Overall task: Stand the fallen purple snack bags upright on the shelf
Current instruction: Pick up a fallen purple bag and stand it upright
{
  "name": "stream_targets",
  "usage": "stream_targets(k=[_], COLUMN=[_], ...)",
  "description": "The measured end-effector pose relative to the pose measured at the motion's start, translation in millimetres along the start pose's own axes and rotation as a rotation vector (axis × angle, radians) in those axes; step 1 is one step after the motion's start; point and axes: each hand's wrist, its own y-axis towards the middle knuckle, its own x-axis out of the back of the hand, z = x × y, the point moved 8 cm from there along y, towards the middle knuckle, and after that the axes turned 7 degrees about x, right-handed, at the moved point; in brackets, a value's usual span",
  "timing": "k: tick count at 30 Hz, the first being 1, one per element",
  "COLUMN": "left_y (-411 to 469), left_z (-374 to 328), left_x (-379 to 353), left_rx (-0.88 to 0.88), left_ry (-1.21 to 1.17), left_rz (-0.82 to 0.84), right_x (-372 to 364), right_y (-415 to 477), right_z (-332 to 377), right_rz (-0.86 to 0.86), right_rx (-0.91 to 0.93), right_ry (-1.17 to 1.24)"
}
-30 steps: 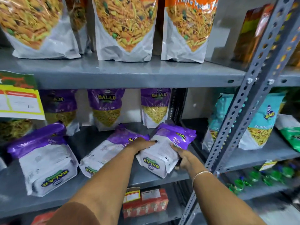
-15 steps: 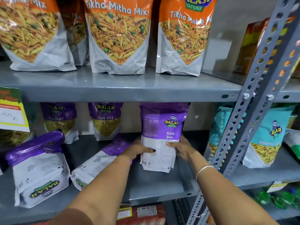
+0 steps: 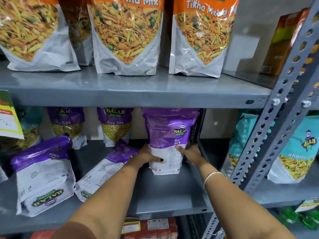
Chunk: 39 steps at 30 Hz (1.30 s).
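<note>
A purple and white Aloo Sev bag [image 3: 168,135] stands upright at the right end of the middle shelf [image 3: 165,192], its back panel facing me. My left hand [image 3: 146,156] grips its lower left side and my right hand [image 3: 189,153] grips its lower right side. Two more purple bags lie fallen on the same shelf: one at the left [image 3: 43,175] and one in the middle [image 3: 103,171], partly under my left forearm. Two upright purple bags [image 3: 67,125] [image 3: 114,125] stand at the back.
Orange Tikha Mitha Mix bags [image 3: 127,35] line the upper shelf. A perforated grey upright [image 3: 276,121] rises at the right, with teal snack bags [image 3: 296,149] beyond it. A yellow price tag [image 3: 8,118] hangs at the left. Red packs [image 3: 151,228] sit below.
Both hands lifted the right-hand purple bag from lying flat to upright, then pushed it back and right on the shelf. The camera has moved closer.
</note>
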Motion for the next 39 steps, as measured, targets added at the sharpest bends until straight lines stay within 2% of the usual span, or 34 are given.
stream_targets(k=[2, 4, 5, 7, 9, 12, 15, 17, 20, 24, 26, 33, 36, 39], left_y=[-19.6, -27.2, -26.7, -25.9, -25.1, -27.3, -31.5, -28.7, -23.8, -27.2, -25.3, -22.6, -25.0, -27.0], left_z=[-6.7, -4.1, -2.4, -2.2, -2.0, -2.5, -10.0, -14.2, -14.9, -17.5, -17.8, -21.8, -24.2, -25.4], left_x=[-4.4, -12.8, -13.5, -8.7, -5.5, -11.8, -23.6, -22.1, -17.0, -17.5, -17.2, -12.1, -5.9, -6.9], left_rx=[0.097, 0.178, 0.199, 0.208, 0.216, 0.205, 0.174, 0.145, 0.143, 0.145, 0.139, 0.082, 0.06, 0.034], left_ry=[0.064, 0.104, 0.107, 0.075, 0.027, -0.036, 0.016, 0.028, 0.017, -0.093, -0.069, -0.077, -0.065, -0.073], left_rz=[0.129, 0.267, 0.284, 0.218, 0.136, 0.125, 0.156, 0.116, 0.068, 0.07, 0.082, -0.014, -0.089, -0.085], right_x=[-1.0, -8.5, -10.8, -13.9, -20.8, -30.4, -38.0, -38.3, -22.2, -12.4, -2.7, 29.4, 24.2, 19.2], right_y=[-12.8, -23.4, -24.4, -28.1, -34.2, -56.2, -60.3, -50.8, -24.4, -22.5, -22.9, -7.9, -9.7, -10.7], right_z=[-7.9, -7.0, -8.1, -8.1, -7.6, 4.7, 19.9, 18.8, 2.5, 14.0, 24.2, 21.7, 18.0, 14.9], right_rz=[0.011, 0.071, 0.095, 0.17, 0.36, 0.536, 0.507, 0.453, 0.338, 0.332, 0.311, 0.047, 0.114, 0.187], right_rx=[-0.129, -0.173, -0.183, -0.182, -0.181, -0.137, 0.012, 0.079, 0.055, 0.064, 0.086, 0.091, 0.035, 0.001], right_ry=[-0.027, 0.019, 0.028, 0.06, 0.033, -0.075, -0.091, -0.196, -0.387, -0.253, -0.158, -0.028, 0.03, 0.042])
